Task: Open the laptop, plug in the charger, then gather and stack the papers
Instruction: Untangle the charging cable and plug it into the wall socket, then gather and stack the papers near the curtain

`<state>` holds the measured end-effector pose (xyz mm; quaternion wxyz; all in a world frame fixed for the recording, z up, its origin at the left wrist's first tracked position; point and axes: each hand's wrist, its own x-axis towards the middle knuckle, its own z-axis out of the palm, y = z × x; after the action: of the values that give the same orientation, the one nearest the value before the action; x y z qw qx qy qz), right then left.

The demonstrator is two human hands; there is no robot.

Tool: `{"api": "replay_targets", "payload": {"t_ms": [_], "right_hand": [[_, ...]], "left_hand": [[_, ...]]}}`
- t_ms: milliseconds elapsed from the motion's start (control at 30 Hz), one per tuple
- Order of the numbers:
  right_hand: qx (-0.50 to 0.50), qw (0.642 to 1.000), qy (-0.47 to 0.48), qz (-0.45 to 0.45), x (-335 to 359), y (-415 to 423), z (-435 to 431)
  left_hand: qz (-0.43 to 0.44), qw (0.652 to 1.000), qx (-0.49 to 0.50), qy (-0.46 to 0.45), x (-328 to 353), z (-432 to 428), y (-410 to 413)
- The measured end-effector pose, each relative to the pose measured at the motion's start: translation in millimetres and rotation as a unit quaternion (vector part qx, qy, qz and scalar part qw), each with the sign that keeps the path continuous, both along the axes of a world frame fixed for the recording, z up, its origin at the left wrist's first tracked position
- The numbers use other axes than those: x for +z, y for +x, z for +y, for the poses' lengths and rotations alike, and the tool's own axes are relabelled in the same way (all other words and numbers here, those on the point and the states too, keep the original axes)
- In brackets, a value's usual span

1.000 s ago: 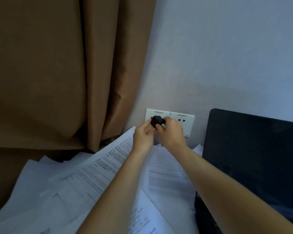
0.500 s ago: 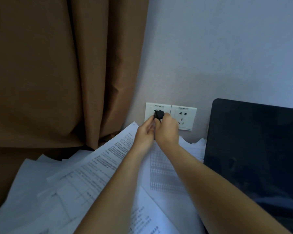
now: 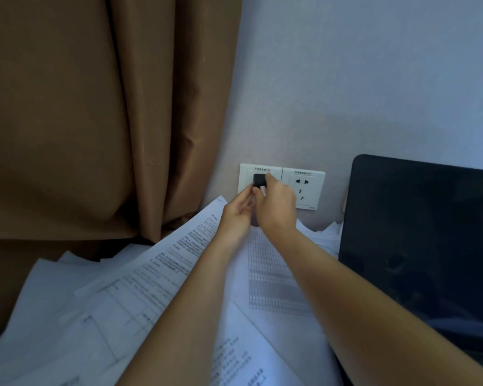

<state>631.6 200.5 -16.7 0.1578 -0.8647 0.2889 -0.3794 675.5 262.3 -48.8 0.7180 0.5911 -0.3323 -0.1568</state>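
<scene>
A black charger plug (image 3: 259,180) sits against the left socket of a white double wall outlet (image 3: 307,188). My right hand (image 3: 276,207) pinches the plug between thumb and fingers. My left hand (image 3: 236,215) is just below it, fingertips touching the plug's lower left side. The open laptop (image 3: 418,235) stands at the right with a dark screen. Several printed papers (image 3: 140,288) lie scattered under my arms. The charger cable is hidden behind my hands.
A brown curtain (image 3: 95,121) hangs at the left, reaching down to the papers. The pale wall (image 3: 346,79) rises behind the outlet. The outlet's right socket is free.
Both hands carried the plug up and against the left socket, and the view moved closer to the outlet.
</scene>
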Motion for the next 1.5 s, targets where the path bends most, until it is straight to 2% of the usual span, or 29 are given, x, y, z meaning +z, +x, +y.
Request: {"api": "replay_targets", "payload": {"t_ms": [333, 467, 600, 700, 833, 1000, 1200, 1333, 1500], "right_hand": [[0.002, 0.997, -0.009, 0.083, 28, 5, 1], [0.022, 0.989, 0.016, 0.145, 39, 0, 1], [-0.001, 0.987, -0.040, 0.156, 52, -27, 9], [0.017, 0.985, -0.075, 0.157, 54, -53, 26], [0.091, 0.979, -0.013, 0.183, 49, -95, 54], [0.197, 0.946, 0.065, 0.248, 23, -154, 93], [0.237, 0.916, 0.119, 0.302, -18, -224, 140], [0.202, 0.915, 0.044, 0.346, -37, -255, 154], [0.128, 0.940, 0.011, 0.316, -56, -262, 156]], "left_hand": [[-0.034, 0.997, 0.032, 0.056, -5, 0, 4], [-0.088, 0.988, 0.068, 0.109, -6, 8, -7], [-0.201, 0.955, 0.082, 0.202, 8, 39, -11], [-0.250, 0.932, 0.101, 0.243, 24, 71, -24], [-0.276, 0.908, 0.092, 0.300, 33, 114, -58], [-0.278, 0.889, 0.033, 0.363, 28, 172, -113], [-0.299, 0.852, 0.054, 0.426, 4, 240, -184], [-0.305, 0.792, 0.088, 0.521, -19, 276, -224], [-0.290, 0.767, 0.195, 0.537, -50, 299, -255]]}}
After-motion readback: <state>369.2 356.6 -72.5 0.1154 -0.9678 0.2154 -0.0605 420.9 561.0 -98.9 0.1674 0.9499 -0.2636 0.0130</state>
